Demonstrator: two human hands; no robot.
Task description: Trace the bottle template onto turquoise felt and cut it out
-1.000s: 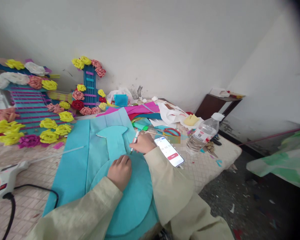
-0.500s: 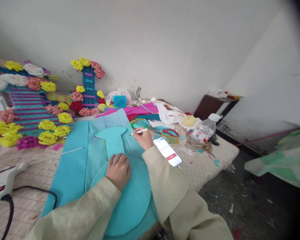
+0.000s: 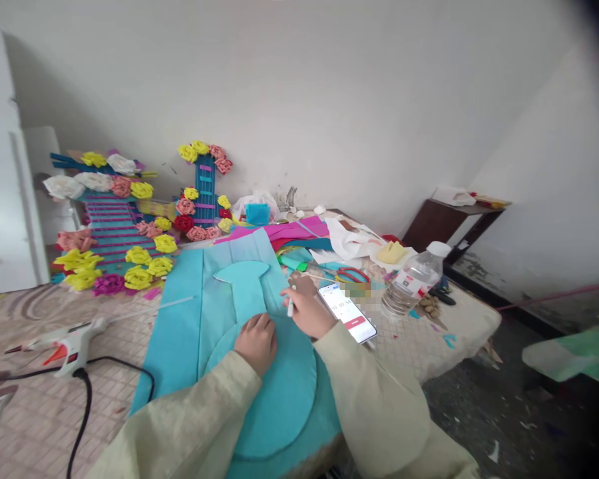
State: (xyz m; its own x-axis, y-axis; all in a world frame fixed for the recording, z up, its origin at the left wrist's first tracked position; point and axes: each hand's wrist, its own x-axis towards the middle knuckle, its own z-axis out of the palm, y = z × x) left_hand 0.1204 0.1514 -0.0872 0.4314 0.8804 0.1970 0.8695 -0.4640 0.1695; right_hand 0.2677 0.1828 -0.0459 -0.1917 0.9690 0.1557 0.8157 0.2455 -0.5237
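My left hand (image 3: 255, 342) presses flat, fingers curled, on a turquoise cut-out shape (image 3: 274, 386) that lies on a larger blue sheet (image 3: 180, 332). My right hand (image 3: 307, 309) is closed round a white pen (image 3: 290, 307), its tip pointing down at the edge of the cut-out. A phone (image 3: 348, 311) with a lit screen lies just right of my right wrist.
A white glue gun (image 3: 70, 342) with a black cord (image 3: 87, 399) lies at left. Paper-flower pieces (image 3: 114, 246) stand at the back left. A clear water bottle (image 3: 412, 283), red scissors (image 3: 352, 274) and coloured scraps sit at right. The table edge drops to dark floor at right.
My right hand has brought the pen from a raised, sideways hold back down to the cut-out's edge. The view has shifted, so everything sits further right and lower.
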